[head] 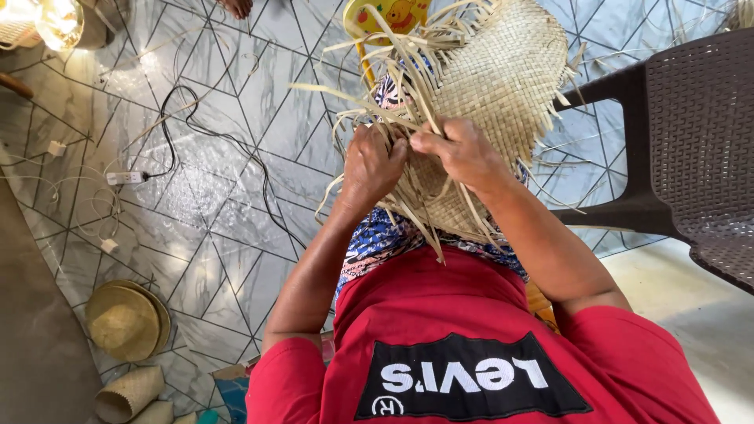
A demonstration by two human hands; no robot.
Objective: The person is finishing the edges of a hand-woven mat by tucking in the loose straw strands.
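Woven mat [503,71] points away (hands [420,157] gripping).

floor: grey marble-look tiles [212,235] with thin dark lines cutting them into diamonds, pretty glossy

light: bright glare off the tiles at upper left, plus a glowing lamp [55,22] in the corner

furniture: dark brown woven-look plastic chair [691,149] on the right

clutter: white power strip [126,177] with black cable [204,133]; finished straw hats [126,320] stacked lower left

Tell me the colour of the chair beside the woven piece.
Dark brown woven plastic chair, clearest in the head view, at right.
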